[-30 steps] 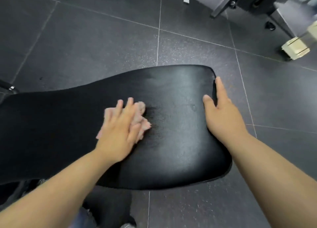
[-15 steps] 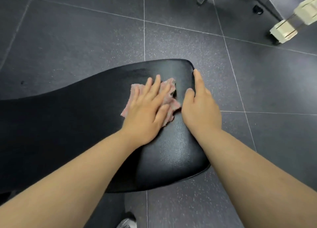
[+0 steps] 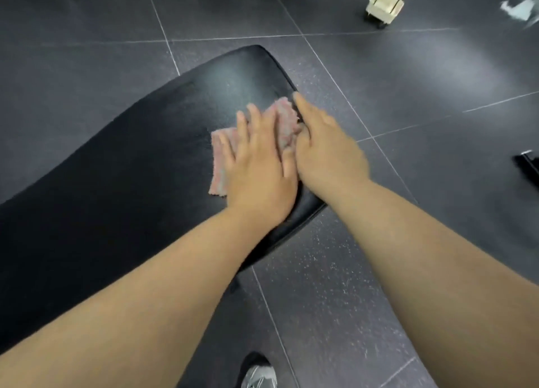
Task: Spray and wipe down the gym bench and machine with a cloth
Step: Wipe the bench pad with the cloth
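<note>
The cloth (image 3: 223,157) is now carried further toward the right end of the bench pad (image 3: 131,169) than half a second ago, and the left hand (image 3: 258,169) is brought up against the right hand (image 3: 326,151). The pink cloth is pressed flat on the black pad under straight, spread left fingers. The right hand is laid open at the pad's right edge, index finger stretched along it. A shoe (image 3: 259,376) is seen on the dark tiled floor (image 3: 408,96).
</note>
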`<control>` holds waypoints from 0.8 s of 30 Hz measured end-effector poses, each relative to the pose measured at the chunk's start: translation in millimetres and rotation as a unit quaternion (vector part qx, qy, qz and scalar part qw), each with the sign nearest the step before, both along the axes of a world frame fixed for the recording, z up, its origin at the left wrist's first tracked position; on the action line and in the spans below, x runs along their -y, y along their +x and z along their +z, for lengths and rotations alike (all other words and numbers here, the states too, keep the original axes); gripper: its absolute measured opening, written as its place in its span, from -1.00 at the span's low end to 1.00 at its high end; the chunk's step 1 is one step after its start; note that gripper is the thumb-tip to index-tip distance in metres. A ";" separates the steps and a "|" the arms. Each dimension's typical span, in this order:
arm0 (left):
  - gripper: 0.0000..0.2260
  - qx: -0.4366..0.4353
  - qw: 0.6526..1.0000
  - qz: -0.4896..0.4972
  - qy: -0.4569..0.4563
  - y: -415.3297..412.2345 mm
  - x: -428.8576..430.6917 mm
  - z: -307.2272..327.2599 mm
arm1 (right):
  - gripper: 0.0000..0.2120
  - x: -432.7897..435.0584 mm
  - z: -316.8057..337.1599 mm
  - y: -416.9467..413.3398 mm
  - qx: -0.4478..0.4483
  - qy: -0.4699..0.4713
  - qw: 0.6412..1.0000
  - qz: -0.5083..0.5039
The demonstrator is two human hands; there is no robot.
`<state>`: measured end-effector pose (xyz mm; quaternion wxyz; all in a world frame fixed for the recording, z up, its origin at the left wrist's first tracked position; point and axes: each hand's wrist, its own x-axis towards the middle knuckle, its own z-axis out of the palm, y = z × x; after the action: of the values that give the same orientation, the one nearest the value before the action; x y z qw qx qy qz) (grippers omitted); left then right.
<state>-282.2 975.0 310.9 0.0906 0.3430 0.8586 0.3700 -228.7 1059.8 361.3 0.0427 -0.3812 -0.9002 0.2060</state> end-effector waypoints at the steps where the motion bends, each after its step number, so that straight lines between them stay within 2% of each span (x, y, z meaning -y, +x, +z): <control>1: -0.47 -0.027 0.998 -0.047 0.018 10.2 16.7 -6.8 | -0.53 11.9 -3.1 13.9 -0.025 0.007 1.000 -0.016; 3: -0.48 -0.080 0.991 -0.109 0.020 9.9 61.9 -35.5 | -0.54 31.4 -9.2 29.9 -0.024 0.058 0.997 -0.043; 5: -0.51 -0.094 0.990 -0.108 0.001 -8.2 112.7 -70.8 | -0.52 52.2 -15.0 20.7 0.027 0.143 0.989 -0.025; 7: -0.51 -0.067 0.994 -0.079 -0.031 -27.5 160.3 -100.2 | -0.51 83.3 -27.0 -4.6 0.072 0.177 0.980 0.052; 10: -0.51 -0.017 0.998 -0.018 -0.063 -54.2 213.9 -133.5 | -0.51 142.8 -64.5 -48.0 0.138 0.163 0.961 0.177; 16: -0.52 0.079 0.980 0.156 -0.092 -108.6 300.5 -195.5 | -0.47 250.7 -149.6 -111.3 0.196 0.189 0.909 0.315; 19: -0.52 0.117 0.950 0.261 -0.126 -136.0 371.6 -244.3 | -0.48 293.1 -179.0 -133.9 0.199 0.190 0.898 0.344; 22: -0.53 0.199 0.874 0.404 -0.185 -141.3 455.4 -289.9 | -0.48 332.5 -204.9 -147.9 0.206 0.183 0.884 0.378; 24: -0.55 0.267 0.826 0.473 -0.153 -129.7 489.6 -296.1 | -0.47 352.5 -216.5 -152.4 0.209 0.182 0.881 0.383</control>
<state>-412.0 485.4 14.8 0.1813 -0.2352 0.9038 0.3082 -381.1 707.3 144.8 -0.1600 -0.0260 -0.9857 -0.0457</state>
